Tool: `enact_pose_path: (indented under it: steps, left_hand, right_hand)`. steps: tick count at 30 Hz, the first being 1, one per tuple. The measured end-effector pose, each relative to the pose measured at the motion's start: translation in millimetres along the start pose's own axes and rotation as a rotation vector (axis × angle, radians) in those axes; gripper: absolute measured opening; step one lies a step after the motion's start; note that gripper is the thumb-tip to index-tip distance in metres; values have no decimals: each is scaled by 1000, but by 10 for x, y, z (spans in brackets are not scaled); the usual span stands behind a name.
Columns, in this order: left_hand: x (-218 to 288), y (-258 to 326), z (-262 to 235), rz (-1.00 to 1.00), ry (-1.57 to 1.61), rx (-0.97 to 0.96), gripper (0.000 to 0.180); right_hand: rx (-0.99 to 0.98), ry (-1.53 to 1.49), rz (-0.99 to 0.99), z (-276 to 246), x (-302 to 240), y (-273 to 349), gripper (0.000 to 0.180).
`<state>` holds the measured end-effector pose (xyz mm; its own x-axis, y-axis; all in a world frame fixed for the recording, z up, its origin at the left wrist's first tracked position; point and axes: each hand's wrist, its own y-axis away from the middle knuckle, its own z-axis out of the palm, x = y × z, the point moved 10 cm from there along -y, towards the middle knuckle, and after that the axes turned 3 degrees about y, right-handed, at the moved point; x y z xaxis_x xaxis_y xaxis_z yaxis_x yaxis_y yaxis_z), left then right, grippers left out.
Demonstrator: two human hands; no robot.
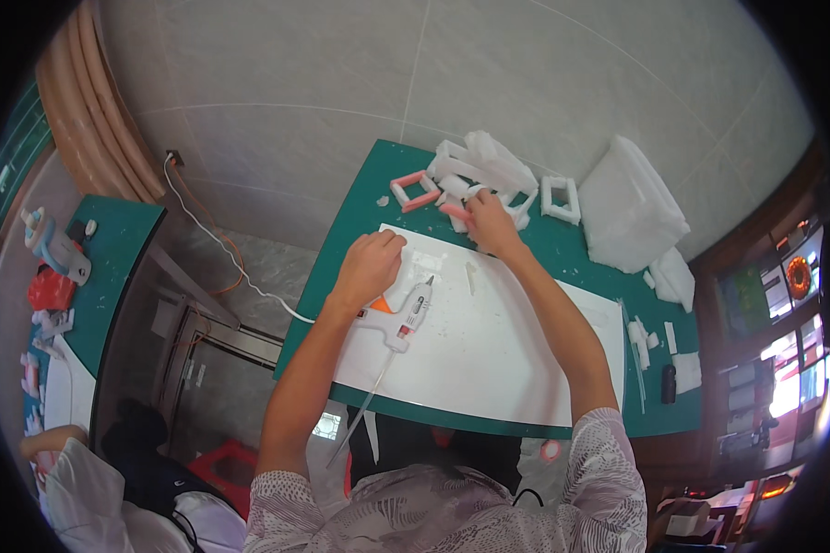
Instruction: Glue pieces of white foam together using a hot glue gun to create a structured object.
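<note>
My right hand (492, 227) reaches into a pile of white and pink foam pieces at the back of the table. Its fingers are closed among them, against a short pink foam strip (456, 213). My left hand (372, 266) rests curled near the left edge of a white board (489, 359); whatever its fingers might hold is hidden. Just below that hand a white glue gun (406, 320) with an orange trigger lies on the board, a long glue stick (369, 396) running out of its rear. A pink and white foam frame (415, 192) sits left of the pile.
A white foam frame (560, 200) and a large foam block stack (632, 205) stand at the back right. Foam scraps (640, 339) and a black cylinder (669, 383) lie along the right side. A white cord (226, 244) runs to the wall. Another person's arm (57, 441) is at a left-hand table.
</note>
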<state>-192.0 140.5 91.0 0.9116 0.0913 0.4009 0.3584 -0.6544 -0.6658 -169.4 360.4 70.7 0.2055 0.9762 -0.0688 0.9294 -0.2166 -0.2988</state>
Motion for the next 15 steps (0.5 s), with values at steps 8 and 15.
enact_pose_path:
  steps: [8, 15]
  left_hand:
    - [-7, 4, 50, 18, -3, -26, 10]
    - [1, 19, 127, 22, -3, -61, 11]
  right_hand:
    - [70, -478, 63, -506, 196, 370, 25]
    - [60, -1263, 434, -471, 639, 584, 29]
